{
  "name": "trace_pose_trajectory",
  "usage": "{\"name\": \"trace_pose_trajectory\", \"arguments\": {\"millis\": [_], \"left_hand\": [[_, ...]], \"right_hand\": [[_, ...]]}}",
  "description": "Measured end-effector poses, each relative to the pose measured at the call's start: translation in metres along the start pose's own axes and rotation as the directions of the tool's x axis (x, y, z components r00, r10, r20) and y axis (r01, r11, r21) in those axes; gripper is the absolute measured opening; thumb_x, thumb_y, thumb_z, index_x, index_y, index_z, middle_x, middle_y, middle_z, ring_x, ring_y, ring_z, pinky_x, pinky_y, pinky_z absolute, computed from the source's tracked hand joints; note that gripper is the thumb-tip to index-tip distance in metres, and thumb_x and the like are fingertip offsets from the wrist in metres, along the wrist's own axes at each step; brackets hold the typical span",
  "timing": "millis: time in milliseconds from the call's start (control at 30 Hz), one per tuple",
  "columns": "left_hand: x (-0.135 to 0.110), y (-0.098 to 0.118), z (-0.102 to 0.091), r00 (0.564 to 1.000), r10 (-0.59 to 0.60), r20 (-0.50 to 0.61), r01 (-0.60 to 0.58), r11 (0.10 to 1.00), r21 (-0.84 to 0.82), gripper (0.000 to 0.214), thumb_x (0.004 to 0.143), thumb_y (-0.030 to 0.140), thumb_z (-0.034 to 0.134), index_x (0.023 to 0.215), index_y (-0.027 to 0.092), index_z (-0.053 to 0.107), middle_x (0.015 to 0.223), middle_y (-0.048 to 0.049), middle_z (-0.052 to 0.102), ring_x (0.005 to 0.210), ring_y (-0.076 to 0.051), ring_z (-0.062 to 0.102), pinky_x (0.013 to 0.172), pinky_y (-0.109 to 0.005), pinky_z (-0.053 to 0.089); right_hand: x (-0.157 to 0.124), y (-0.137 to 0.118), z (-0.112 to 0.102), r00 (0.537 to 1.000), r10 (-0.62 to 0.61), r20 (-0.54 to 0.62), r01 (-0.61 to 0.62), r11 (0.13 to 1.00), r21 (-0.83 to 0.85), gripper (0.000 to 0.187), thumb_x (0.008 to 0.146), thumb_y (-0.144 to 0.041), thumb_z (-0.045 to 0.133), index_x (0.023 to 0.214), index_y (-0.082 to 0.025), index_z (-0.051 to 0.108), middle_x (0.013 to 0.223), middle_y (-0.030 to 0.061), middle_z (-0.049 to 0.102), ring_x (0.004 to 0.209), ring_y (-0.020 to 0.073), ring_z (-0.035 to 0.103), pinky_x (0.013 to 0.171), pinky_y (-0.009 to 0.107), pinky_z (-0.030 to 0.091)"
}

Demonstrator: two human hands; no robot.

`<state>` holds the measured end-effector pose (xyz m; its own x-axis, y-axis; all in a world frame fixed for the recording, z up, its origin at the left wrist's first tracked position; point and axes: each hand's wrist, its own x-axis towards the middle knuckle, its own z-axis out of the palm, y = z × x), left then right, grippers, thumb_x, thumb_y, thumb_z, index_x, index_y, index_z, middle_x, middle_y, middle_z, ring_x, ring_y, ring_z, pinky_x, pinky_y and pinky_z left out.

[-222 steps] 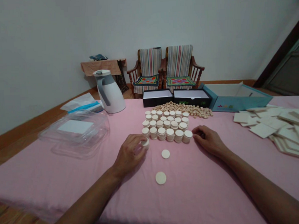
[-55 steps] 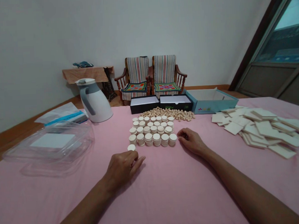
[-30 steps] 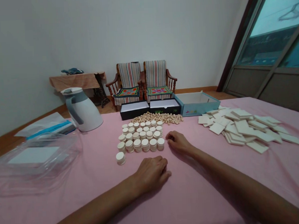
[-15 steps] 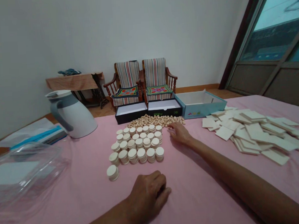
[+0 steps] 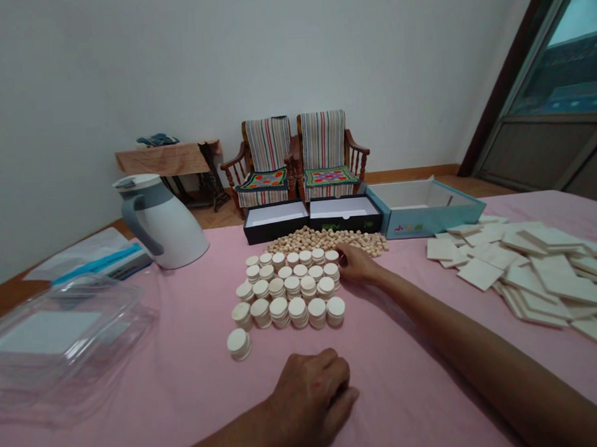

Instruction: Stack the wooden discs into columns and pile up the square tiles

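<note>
My right hand [image 5: 356, 263] reaches forward to the far right corner of a block of stacked pale wooden discs [image 5: 290, 289], fingers curled against the end stack; whether it grips a disc is hidden. My left hand [image 5: 312, 399] rests on the pink cloth [image 5: 187, 383] in front of the stacks, fingers curled under, nothing visible in it. One short separate disc stack [image 5: 239, 343] stands at the block's near left. A heap of small wooden beads [image 5: 324, 239] lies just beyond the discs.
Two black boxes [image 5: 311, 217] and an open blue box [image 5: 422, 207] stand behind the beads. A spread of pale square tiles [image 5: 531, 265] covers the right. A white jug [image 5: 161, 221] and clear plastic lidded containers [image 5: 59, 336] are at the left. Two striped chairs stand by the wall.
My right hand slid from the near right corner of the disc block to its far right corner. My left hand drew back from the lone stack toward me.
</note>
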<state>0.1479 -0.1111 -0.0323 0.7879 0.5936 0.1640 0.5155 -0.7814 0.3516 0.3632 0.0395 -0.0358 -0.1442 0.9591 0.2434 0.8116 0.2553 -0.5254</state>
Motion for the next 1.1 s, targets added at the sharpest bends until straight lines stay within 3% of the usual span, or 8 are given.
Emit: {"name": "trace_pose_trajectory", "arguments": {"millis": [167,433,700,900,1000,1100], "left_hand": [[0.000,0.000,-0.002,1.000,0.006,0.009,-0.006,1.000,0.016,0.010,0.085,0.024,0.053,0.078,0.020,0.049,0.079,-0.0004,0.061,0.068,-0.013,0.055,0.058,-0.026,0.036],[0.001,0.002,-0.005,1.000,-0.002,0.021,0.001,1.000,0.020,0.011,0.085,0.025,0.054,0.078,0.020,0.048,0.079,-0.0001,0.060,0.067,-0.013,0.055,0.058,-0.025,0.037],[0.003,0.001,-0.004,1.000,0.019,-0.005,-0.019,1.000,0.020,0.013,0.086,0.027,0.052,0.076,0.019,0.049,0.077,-0.0011,0.059,0.065,-0.013,0.053,0.056,-0.024,0.038],[0.000,0.013,-0.021,0.998,0.026,0.056,-0.032,0.993,0.115,0.008,0.085,0.025,0.051,0.081,0.019,0.051,0.081,-0.0019,0.059,0.066,-0.015,0.054,0.057,-0.025,0.040],[-0.013,0.014,-0.033,0.995,0.029,0.098,-0.045,0.986,0.160,0.006,0.083,0.024,0.054,0.080,0.019,0.052,0.083,-0.0020,0.059,0.065,-0.015,0.054,0.057,-0.025,0.041],[-0.033,0.007,-0.040,0.996,-0.004,0.087,-0.010,0.988,0.152,0.006,0.084,0.023,0.052,0.080,0.018,0.053,0.081,-0.0019,0.058,0.067,-0.015,0.055,0.060,-0.025,0.042]], "right_hand": [[0.001,-0.002,0.000,0.999,-0.040,0.013,0.040,0.999,0.015,0.028,0.067,-0.021,0.061,0.094,-0.017,0.060,0.079,0.0024,0.063,0.066,0.0136,0.051,0.056,0.023,0.032],[-0.006,-0.002,-0.003,0.999,-0.037,-0.016,0.038,0.998,0.047,0.022,0.067,-0.017,0.058,0.089,-0.017,0.058,0.078,0.0023,0.063,0.066,0.0132,0.052,0.057,0.022,0.035],[-0.042,-0.005,-0.048,0.998,-0.052,-0.027,0.054,0.997,0.062,0.033,0.061,-0.010,0.057,0.093,-0.018,0.057,0.085,0.0023,0.063,0.069,0.0140,0.056,0.062,0.023,0.042],[-0.092,-0.042,-0.072,0.997,-0.067,0.029,0.067,0.998,0.011,0.030,0.064,-0.015,0.058,0.094,-0.020,0.057,0.082,0.0018,0.063,0.068,0.0152,0.058,0.059,0.024,0.040],[-0.112,-0.071,-0.065,0.994,-0.073,0.086,0.068,0.996,0.053,0.031,0.065,-0.014,0.057,0.094,-0.021,0.056,0.080,0.0016,0.063,0.067,0.0154,0.057,0.056,0.024,0.039],[-0.125,-0.100,-0.045,0.984,-0.120,0.135,0.103,0.987,0.126,0.028,0.067,-0.012,0.056,0.093,-0.021,0.055,0.082,0.0018,0.063,0.069,0.0153,0.056,0.058,0.024,0.039]]}}
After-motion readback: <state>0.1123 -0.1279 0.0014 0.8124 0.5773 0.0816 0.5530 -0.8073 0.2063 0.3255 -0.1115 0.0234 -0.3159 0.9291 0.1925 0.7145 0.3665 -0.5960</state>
